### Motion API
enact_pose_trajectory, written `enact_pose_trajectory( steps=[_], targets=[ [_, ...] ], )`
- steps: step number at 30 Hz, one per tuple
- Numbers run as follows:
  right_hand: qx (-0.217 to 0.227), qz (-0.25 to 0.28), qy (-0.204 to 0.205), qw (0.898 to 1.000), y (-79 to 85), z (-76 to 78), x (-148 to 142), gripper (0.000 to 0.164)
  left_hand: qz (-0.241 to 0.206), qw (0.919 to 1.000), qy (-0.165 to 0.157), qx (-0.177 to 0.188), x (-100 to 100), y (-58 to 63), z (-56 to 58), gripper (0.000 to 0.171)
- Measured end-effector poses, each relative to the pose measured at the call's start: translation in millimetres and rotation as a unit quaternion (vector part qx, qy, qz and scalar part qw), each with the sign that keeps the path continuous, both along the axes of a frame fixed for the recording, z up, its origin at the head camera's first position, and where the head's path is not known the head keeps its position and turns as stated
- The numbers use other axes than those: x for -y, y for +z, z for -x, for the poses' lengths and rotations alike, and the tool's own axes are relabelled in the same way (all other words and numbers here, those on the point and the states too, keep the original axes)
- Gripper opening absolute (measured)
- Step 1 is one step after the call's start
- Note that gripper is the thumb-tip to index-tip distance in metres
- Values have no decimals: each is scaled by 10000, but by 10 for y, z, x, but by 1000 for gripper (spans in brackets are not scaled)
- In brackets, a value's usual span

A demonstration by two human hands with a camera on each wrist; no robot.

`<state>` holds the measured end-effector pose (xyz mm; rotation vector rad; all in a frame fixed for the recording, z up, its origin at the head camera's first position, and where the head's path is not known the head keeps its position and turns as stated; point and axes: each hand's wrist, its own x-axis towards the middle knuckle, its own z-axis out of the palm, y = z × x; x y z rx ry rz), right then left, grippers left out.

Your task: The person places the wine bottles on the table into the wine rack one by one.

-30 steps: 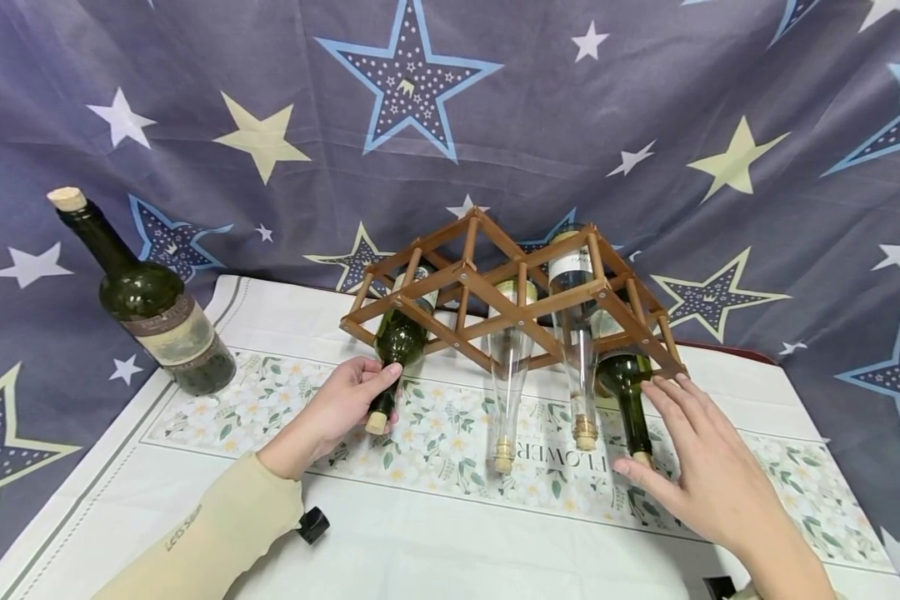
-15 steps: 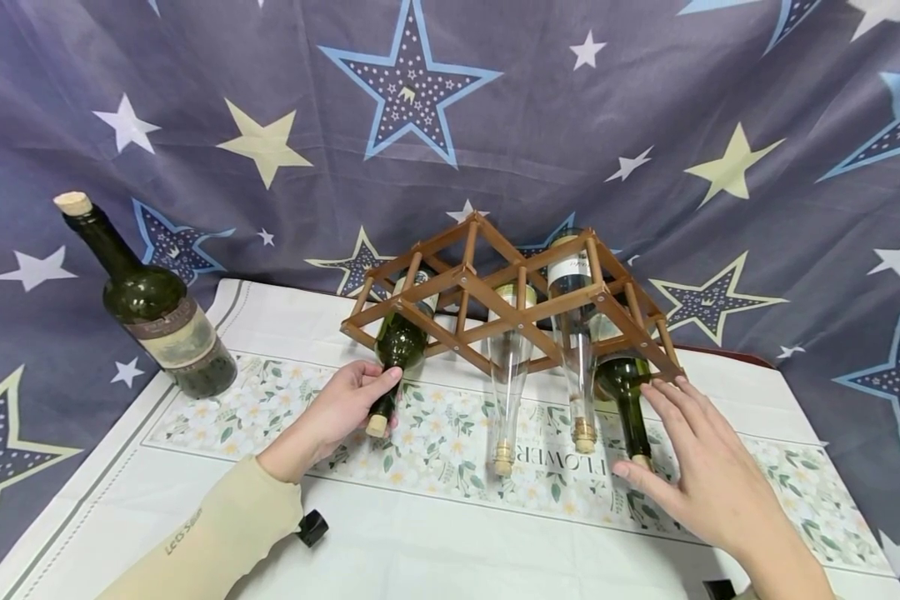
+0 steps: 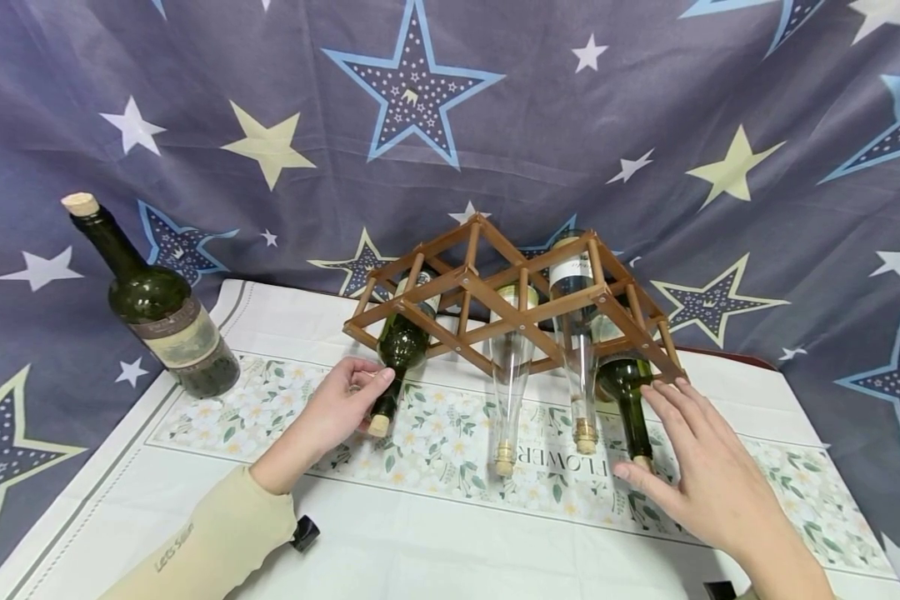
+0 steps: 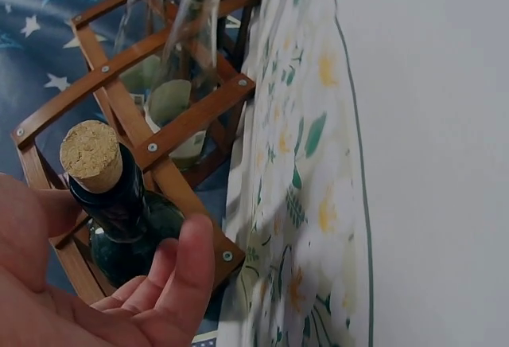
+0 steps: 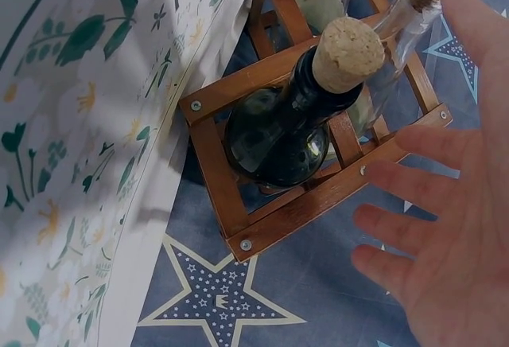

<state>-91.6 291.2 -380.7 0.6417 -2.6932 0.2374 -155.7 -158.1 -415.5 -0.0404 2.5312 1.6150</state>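
A wooden lattice wine rack (image 3: 521, 321) holds several corked bottles lying with their necks toward me. At its left end is a dark green wine bottle (image 3: 402, 340). My left hand (image 3: 337, 408) is beside that bottle's neck, thumb near the glass and fingers loosely bent; the left wrist view shows the fingers spread around the neck and its cork (image 4: 91, 156). Two clear bottles (image 3: 508, 375) lie in the middle. My right hand (image 3: 708, 467) is at the rack's right end, fingers extended beside another green bottle (image 5: 278, 136), not wrapped round its neck.
A large green wine bottle (image 3: 172, 325) with a cork and a worn label stands upright at the table's left. A floral runner (image 3: 270, 408) crosses the white tablecloth (image 3: 450, 542). Behind the rack hangs a star-patterned curtain (image 3: 540, 125).
My left hand has loosened from the left green bottle's neck and drawn slightly to the left. The right hand keeps its place, and the bottles stay in the rack.
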Motion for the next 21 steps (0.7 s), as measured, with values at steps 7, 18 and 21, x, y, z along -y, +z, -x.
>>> enact_pose_trajectory(
  steps=[7, 18, 21],
  targets=[
    [77, 28, 6, 10000, -10, -3, -4, 97, 794, 9945, 36, -677, 32, 48, -38, 73],
    [140, 13, -22, 9999, -6, -9, -1, 97, 1306, 9798, 402, -1464, 130, 68, -101, 71],
    [185, 3, -33, 9998, -11, -11, -6, 97, 1363, 9749, 557, -1670, 170, 87, -128, 69]
  ],
)
